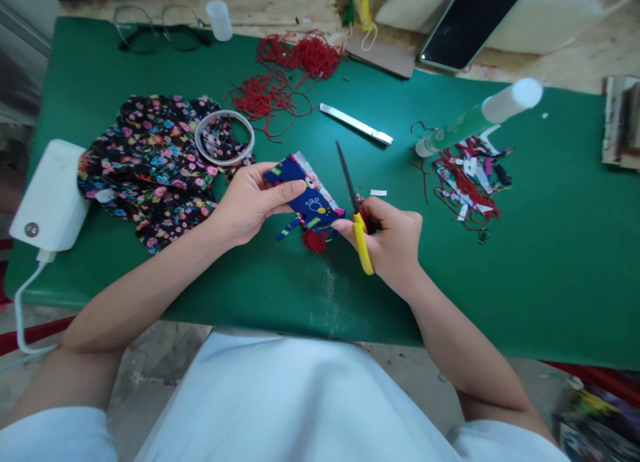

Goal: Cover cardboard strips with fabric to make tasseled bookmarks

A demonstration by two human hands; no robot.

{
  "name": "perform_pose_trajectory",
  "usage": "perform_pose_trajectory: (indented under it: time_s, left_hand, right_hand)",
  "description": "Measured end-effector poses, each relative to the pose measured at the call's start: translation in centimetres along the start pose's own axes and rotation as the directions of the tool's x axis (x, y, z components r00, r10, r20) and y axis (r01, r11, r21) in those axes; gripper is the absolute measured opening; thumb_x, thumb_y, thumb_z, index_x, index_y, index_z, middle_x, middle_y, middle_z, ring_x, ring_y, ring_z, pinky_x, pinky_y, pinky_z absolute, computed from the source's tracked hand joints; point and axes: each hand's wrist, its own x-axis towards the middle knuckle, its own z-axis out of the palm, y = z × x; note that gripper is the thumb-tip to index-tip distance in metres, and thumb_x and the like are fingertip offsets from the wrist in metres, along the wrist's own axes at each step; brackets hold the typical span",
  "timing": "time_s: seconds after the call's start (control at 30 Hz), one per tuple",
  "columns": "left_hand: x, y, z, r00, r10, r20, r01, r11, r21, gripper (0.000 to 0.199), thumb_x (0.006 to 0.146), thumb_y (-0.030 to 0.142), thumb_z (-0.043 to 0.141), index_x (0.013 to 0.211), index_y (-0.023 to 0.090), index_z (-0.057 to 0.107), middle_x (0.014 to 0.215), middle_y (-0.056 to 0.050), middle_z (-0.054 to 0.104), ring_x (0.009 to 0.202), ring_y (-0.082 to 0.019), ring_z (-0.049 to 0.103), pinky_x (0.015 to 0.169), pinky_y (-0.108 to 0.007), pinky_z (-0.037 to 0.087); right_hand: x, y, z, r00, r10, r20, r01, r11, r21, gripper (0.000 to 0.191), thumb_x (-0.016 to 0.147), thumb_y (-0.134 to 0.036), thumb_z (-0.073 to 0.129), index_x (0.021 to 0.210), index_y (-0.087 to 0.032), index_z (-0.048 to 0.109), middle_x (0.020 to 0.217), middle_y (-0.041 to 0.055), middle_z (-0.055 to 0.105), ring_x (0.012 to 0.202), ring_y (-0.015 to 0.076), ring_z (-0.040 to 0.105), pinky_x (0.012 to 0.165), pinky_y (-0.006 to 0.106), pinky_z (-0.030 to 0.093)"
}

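Item held: a small, flat, dark-blue printed fabric piece (316,206) with a pale upper edge, off the tabletop (280,302) near the centre of the frame. A short red cord tassel (314,241) hangs below it.

The left hand (245,205) has its fingers closed on the piece's left part, thumb on the printed face; this grip appears to keep it flat and its right end accessible. The right hand (397,245) has its fingers closed round yellow-handled scissors (363,243) with dark blades, its thumb tip at the piece's lower right corner, seemingly steadying it. The blades look shut and point up the frame, away from the left fingers.

Above lie a slim silver metal tool (356,125) and tangled red cord (263,97), both within easy reach. A green-and-white tube (457,129) stands beside mixed scraps (467,182), right of centre. At left, a translucent ring (225,162) rests on black floral cloth (145,155), possibly weighting it.
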Motion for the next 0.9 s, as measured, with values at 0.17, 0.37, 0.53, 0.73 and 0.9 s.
perform_pose_trajectory:
  time_s: [0.17,0.37,0.53,0.73,0.9]
  left_hand:
    - [-0.5,0.2,0.2,0.999,-0.012,0.048,0.011,0.999,0.033,0.043,0.055,0.044,0.092,0.083,0.017,0.075,0.085,-0.005,0.078,0.082,-0.025,0.077,0.068,-0.031,0.067]
    - [-1.0,0.1,0.2,0.995,0.005,0.095,-0.011,0.998,0.070,0.032,0.063,0.040,0.089,0.083,0.019,0.077,0.084,-0.003,0.078,0.083,-0.023,0.077,0.066,-0.027,0.065]
    - [-1.2,0.2,0.4,0.992,0.038,0.124,-0.047,0.997,0.068,0.024,0.065,0.034,0.088,0.081,0.020,0.078,0.086,-0.002,0.079,0.085,-0.022,0.077,0.073,-0.028,0.065]
    - [-1.4,-0.2,0.5,0.988,0.063,0.138,-0.072,0.996,0.058,0.023,0.063,0.029,0.089,0.080,0.022,0.076,0.083,0.000,0.078,0.084,-0.021,0.077,0.078,-0.031,0.065]
    - [-1.5,-0.7,0.5,0.974,0.113,0.196,-0.119,0.993,0.023,0.018,0.069,0.026,0.086,0.084,0.022,0.077,0.086,0.001,0.079,0.082,-0.018,0.077,0.076,-0.027,0.064]
  right_hand:
    - [0.0,-0.3,-0.3,0.990,0.079,0.119,-0.109,0.957,0.268,0.062,0.073,-0.075,0.064,0.057,-0.022,0.036,0.049,-0.0078,0.030,0.048,0.0069,0.025,0.045,0.024,0.020]
    - [-0.5,-0.5,-0.3,0.954,0.125,0.272,-0.253,0.823,0.508,0.060,0.071,-0.075,0.066,0.065,-0.023,0.039,0.053,-0.0077,0.036,0.047,0.0069,0.032,0.044,0.023,0.023]
    - [-0.9,-0.2,-0.6,0.947,0.057,0.315,-0.237,0.787,0.569,0.060,0.075,-0.080,0.058,0.072,-0.022,0.043,0.058,-0.0064,0.041,0.049,0.0084,0.037,0.046,0.024,0.028]
    - [-0.9,0.2,-0.9,0.919,-0.113,0.378,-0.133,0.814,0.566,0.070,0.066,-0.090,0.055,0.083,-0.023,0.040,0.061,-0.0072,0.042,0.053,0.0098,0.036,0.048,0.026,0.029]
    - [-1.1,-0.1,-0.4,0.923,-0.062,0.380,-0.214,0.737,0.641,0.053,0.076,-0.071,0.066,0.081,-0.023,0.044,0.066,-0.0053,0.051,0.056,0.0099,0.044,0.052,0.025,0.036]
